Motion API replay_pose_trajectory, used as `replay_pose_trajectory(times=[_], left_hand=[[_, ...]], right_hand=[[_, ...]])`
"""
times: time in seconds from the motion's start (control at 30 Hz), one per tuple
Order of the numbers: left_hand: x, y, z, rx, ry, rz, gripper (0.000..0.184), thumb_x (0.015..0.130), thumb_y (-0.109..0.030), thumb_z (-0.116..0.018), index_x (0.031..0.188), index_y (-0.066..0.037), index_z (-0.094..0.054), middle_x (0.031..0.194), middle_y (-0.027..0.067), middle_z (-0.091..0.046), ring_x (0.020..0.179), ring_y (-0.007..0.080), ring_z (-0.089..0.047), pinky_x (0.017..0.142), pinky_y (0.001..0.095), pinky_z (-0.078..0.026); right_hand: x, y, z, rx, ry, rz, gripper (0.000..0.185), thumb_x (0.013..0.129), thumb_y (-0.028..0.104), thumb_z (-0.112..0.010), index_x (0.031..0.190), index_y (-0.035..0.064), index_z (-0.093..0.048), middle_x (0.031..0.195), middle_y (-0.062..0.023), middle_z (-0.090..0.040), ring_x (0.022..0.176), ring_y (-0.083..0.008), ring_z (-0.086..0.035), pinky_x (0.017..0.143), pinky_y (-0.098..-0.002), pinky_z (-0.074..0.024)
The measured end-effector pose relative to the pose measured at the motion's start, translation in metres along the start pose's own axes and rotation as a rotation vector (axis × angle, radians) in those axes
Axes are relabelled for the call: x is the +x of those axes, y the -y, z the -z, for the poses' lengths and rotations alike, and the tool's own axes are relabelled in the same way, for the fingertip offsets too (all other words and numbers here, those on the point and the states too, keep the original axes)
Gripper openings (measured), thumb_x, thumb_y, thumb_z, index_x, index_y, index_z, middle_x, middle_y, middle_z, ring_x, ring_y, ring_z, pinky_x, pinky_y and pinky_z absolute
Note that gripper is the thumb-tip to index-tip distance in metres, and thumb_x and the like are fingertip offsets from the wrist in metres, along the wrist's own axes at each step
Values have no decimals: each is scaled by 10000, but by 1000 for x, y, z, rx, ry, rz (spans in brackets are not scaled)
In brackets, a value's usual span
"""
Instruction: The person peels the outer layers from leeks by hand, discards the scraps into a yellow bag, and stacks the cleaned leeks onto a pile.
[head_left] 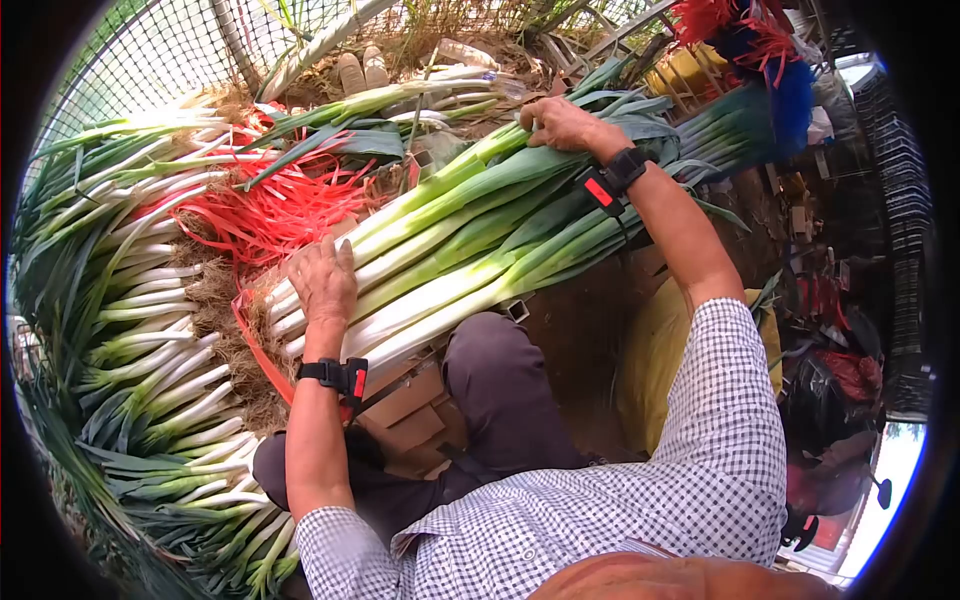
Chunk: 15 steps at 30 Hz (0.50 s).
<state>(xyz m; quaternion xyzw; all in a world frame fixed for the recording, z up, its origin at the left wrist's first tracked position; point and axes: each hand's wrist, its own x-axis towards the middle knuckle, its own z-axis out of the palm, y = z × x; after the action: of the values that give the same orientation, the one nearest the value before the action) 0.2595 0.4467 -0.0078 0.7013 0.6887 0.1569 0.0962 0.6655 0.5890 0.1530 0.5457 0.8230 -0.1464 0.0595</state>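
A bundle of long leeks (440, 250) lies slantwise before me, white root ends at the lower left and green leaves at the upper right. My left hand (322, 280) rests on the white stalks near the roots, fingers spread. At the upper side of the bundle, my right hand (565, 125) has its fingers curled on the green leaves. A flat red strap (262, 345) runs by the root ends, close to my left hand. Red plastic strips (285, 205) lie in a loose heap beyond the bundle.
Many more leeks (160, 300) are piled along the left side, roots facing inward. Wire mesh (130, 70) stands behind. Cardboard (410, 420) lies by my knee, and a yellow sack (650, 370) is under my right arm. Blue and red material (785, 90) hangs at the upper right.
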Motion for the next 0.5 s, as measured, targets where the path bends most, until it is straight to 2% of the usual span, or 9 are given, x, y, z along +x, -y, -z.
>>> replay_pose_trajectory(times=[0.03,0.07,0.17,0.2,0.3,0.4,0.5], left_hand=[[0,0,0,7,-1,-1,471,1006,-431,-429,1273,-70,-571,1201,146,-613,1151,328,-536,1102,526,-243],[0,0,0,13,1,-1,473,1007,-433,-425,1274,-70,-571,1209,145,-611,1147,331,-537,1095,526,-250],[-1,0,0,3,8,-2,474,1008,-434,-423,1275,-72,-573,1214,144,-611,1135,334,-541,1068,524,-275],[-1,0,-1,-4,10,-2,473,1008,-433,-423,1275,-73,-574,1212,144,-612,1131,335,-542,1058,523,-284],[0,2,-3,10,-37,-17,470,1007,-433,-424,1265,-73,-582,1193,145,-619,1105,336,-550,1030,519,-303],[-1,1,-1,-35,-43,-24,469,1006,-436,-426,1247,-69,-591,1165,148,-626,1088,335,-555,1026,520,-305],[0,1,-1,-4,-65,-38,468,1008,-436,-422,1235,-66,-597,1146,149,-628,1074,333,-559,1021,521,-308]], right_hand=[[2,1,-1,-26,83,-11,230,761,147,-731,957,48,-661,915,-161,-675,839,-330,-649,758,-400,-522],[-1,2,-4,-82,62,26,159,787,121,-692,903,41,-618,893,-151,-642,824,-350,-626,748,-423,-510],[-8,2,-11,-278,-228,284,105,836,122,-635,910,51,-612,813,-157,-623,819,-379,-624,769,-468,-497],[-6,3,-12,-271,-307,382,89,856,112,-595,906,42,-572,777,-179,-564,801,-392,-609,748,-492,-475],[-2,28,-6,-182,-149,244,111,868,122,-588,901,25,-546,809,-206,-579,831,-397,-619,737,-497,-469],[-1,87,5,-11,-134,259,129,867,87,-613,908,6,-521,818,-167,-599,795,-365,-610,708,-427,-476],[6,124,-1,254,-125,426,92,906,59,-618,926,10,-542,806,-117,-623,750,-243,-619,692,-349,-486]])
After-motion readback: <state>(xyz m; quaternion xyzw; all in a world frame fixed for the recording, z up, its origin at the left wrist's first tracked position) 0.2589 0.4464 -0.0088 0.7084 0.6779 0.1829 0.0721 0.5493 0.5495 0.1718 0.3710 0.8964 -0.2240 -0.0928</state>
